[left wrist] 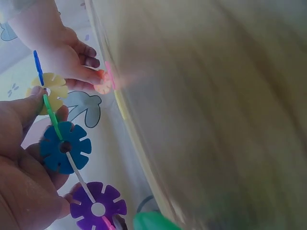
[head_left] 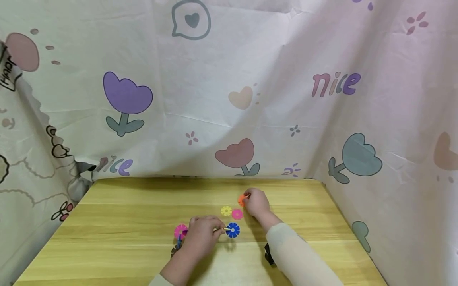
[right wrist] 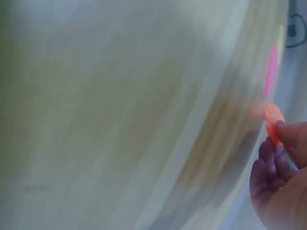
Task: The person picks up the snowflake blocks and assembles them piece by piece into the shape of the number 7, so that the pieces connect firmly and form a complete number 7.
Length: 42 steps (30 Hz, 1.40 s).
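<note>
My left hand [head_left: 202,237] pinches a chain of slotted plastic flower discs by its yellow disc [left wrist: 57,91]. Standing beyond the fingertips is the chain's blue disc [head_left: 229,232]. A teal disc [left wrist: 79,157] and a purple disc [left wrist: 82,211] run along the palm side in the left wrist view. Past the hand, a pink disc [head_left: 177,231] and a dark disc [head_left: 173,252] show at the other end. Farther back on the right, my right hand [head_left: 257,203] pinches an orange disc [head_left: 241,200] between thumb and fingers, close to the tabletop.
Loose yellow [head_left: 223,211] and pink [head_left: 234,217] discs lie side by side on the wooden table [head_left: 136,210], between the hands. A black object [head_left: 269,255] shows beside the right sleeve. Printed cloth [head_left: 200,79] hangs behind the table and along its sides.
</note>
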Motion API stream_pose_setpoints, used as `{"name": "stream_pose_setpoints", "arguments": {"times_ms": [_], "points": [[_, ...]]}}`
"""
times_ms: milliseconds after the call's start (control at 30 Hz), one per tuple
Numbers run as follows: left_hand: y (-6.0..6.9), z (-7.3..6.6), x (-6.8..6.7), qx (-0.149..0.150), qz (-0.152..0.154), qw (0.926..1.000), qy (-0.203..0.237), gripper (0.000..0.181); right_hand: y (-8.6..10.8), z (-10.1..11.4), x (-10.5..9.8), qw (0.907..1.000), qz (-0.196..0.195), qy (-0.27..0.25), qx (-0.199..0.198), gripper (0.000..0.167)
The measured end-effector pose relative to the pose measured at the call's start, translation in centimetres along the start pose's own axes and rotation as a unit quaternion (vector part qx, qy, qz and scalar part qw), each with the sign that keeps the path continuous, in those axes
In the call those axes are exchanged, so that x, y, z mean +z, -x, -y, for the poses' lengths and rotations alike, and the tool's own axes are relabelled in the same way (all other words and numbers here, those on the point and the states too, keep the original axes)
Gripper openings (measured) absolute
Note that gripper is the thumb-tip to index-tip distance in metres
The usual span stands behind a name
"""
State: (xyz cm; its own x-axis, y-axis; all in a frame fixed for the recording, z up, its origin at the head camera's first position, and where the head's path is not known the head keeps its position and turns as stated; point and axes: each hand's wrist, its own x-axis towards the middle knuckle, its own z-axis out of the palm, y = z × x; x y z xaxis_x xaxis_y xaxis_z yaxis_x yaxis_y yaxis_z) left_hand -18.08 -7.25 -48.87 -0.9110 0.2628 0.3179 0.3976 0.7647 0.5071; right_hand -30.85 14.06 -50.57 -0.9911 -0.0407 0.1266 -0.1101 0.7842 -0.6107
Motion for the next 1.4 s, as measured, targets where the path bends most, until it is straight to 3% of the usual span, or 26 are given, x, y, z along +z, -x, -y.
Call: {"name": "stream_pose_setpoints", "arguments": {"times_ms": [133,400,600,867,1133,1400], "points": [[0.0,0.1,0.2,-0.007,-0.003,1.0000,-0.003,0.004,0.6,-0.8,-0.6,0.9982,-0.005,-0.058,-0.013,0.006],[-0.3,0.3,0.3,-0.030,-0.013,0.9995,0.002,0.005,2.6,-1.5,-1.9,0.9921,0.009,-0.116,-0.048,0.008],[-0.4,0.5,0.0,-0.047,-0.021,0.9987,-0.002,0.004,5.0,-0.7,-2.6,0.9780,0.059,-0.177,-0.093,0.014],[-0.4,0.7,-0.1,-0.058,-0.021,0.9981,0.001,0.005,7.9,-0.1,-2.9,0.9622,0.056,-0.241,-0.115,0.012],[-0.4,0.5,-0.5,-0.067,-0.022,0.9975,0.004,0.005,8.8,0.1,-3.1,0.9544,0.055,-0.266,-0.125,0.011],[-0.5,0.3,-0.5,-0.068,-0.019,0.9975,0.005,0.007,9.1,0.4,-2.9,0.9602,0.048,-0.236,-0.142,0.009]]}}
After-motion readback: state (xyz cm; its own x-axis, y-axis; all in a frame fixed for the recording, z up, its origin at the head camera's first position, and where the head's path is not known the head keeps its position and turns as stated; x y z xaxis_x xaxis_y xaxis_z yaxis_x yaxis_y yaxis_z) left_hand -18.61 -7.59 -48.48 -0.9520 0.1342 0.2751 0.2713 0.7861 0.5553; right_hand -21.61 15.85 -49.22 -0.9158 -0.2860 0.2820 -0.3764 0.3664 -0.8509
